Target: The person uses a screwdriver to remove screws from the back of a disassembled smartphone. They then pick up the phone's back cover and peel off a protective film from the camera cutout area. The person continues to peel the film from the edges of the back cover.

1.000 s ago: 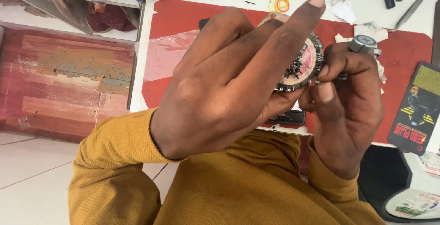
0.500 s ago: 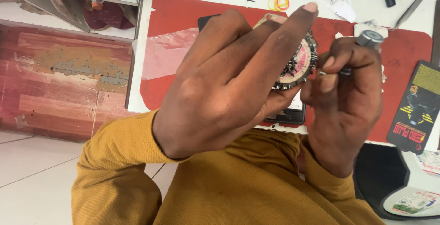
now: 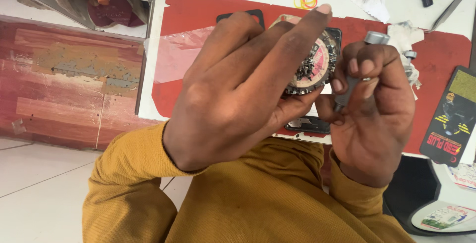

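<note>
The left hand is raised close to the camera with its fingers spread over a round disc crowded with tiny screws, the thumb pinching the disc's lower edge, and it hides most of the disc and much of the red mat beneath. Just beside it the right hand closes around a grey screwdriver, whose tip is hidden. Open mat lies left of the hands; a dark phone at the near table edge is mostly covered, and tweezers lie well apart, top right.
</note>
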